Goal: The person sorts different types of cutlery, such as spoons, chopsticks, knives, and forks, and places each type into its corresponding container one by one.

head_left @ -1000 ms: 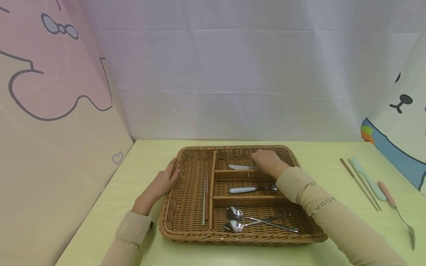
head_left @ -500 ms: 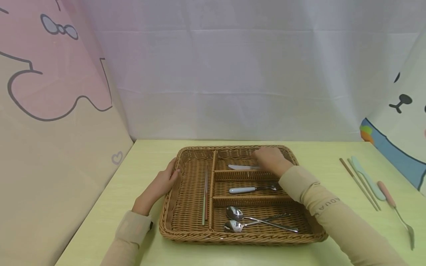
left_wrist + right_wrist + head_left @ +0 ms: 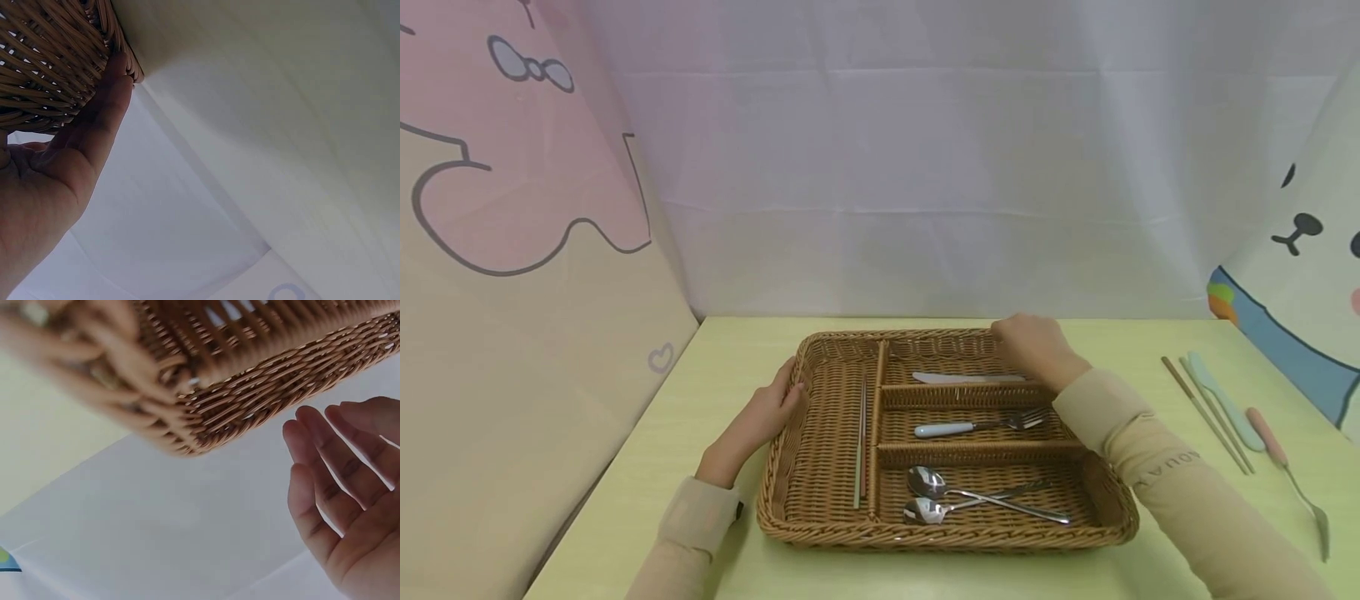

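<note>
Right hand [image 3: 1037,350], fingers relaxed and empty, rises from a knife [image 3: 967,378]; left hand [image 3: 772,408] grips the wicker basket [image 3: 940,537] at left.
More knife shows than a second ago, lying left-to-right in the far-right compartment, tip left.

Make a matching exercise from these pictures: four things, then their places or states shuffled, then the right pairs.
1. The person's bare left hand
2. The metal fork with a pale blue handle
3. The two shiny metal spoons
4. The mint-green flat knife

A. In the middle right-hand compartment of the brown wicker basket
B. On the yellow-green table
C. Gripping the basket's left side
D. Crossed, in the nearest right-hand compartment

Pairs: 1-C, 2-A, 3-D, 4-B
</note>
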Demonstrator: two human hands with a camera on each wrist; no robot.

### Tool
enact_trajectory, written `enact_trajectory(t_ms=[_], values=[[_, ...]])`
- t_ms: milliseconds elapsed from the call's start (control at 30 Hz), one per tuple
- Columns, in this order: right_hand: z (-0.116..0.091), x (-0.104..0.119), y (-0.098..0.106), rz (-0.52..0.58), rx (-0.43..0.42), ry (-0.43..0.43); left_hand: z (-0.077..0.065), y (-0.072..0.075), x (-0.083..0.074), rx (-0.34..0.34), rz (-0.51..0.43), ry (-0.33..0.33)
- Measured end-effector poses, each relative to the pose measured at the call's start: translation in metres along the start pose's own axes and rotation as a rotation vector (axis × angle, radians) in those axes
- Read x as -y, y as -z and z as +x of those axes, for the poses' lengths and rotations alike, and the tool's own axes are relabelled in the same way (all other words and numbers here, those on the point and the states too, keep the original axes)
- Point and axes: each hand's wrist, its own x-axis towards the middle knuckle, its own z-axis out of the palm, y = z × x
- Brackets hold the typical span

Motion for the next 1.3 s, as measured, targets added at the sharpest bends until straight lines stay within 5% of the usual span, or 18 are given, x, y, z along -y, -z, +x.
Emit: enact_trajectory(t_ms=[433, 767, 1300], values=[[-0.022, -0.039, 0.007, 0.046, -0.048, -0.118, 0.000, 0.000, 0.000, 0.010, -0.004, 0.009], [-0.048, -0.080, -0.006, 0.062, -0.097, -0.198, 0.000, 0.000, 0.000, 0.002, 0.003, 0.009], [-0.089, -0.146, -0.034, 0.133, 0.050, -0.345, 0.000, 0.000, -0.001, 0.004, -0.006, 0.022]])
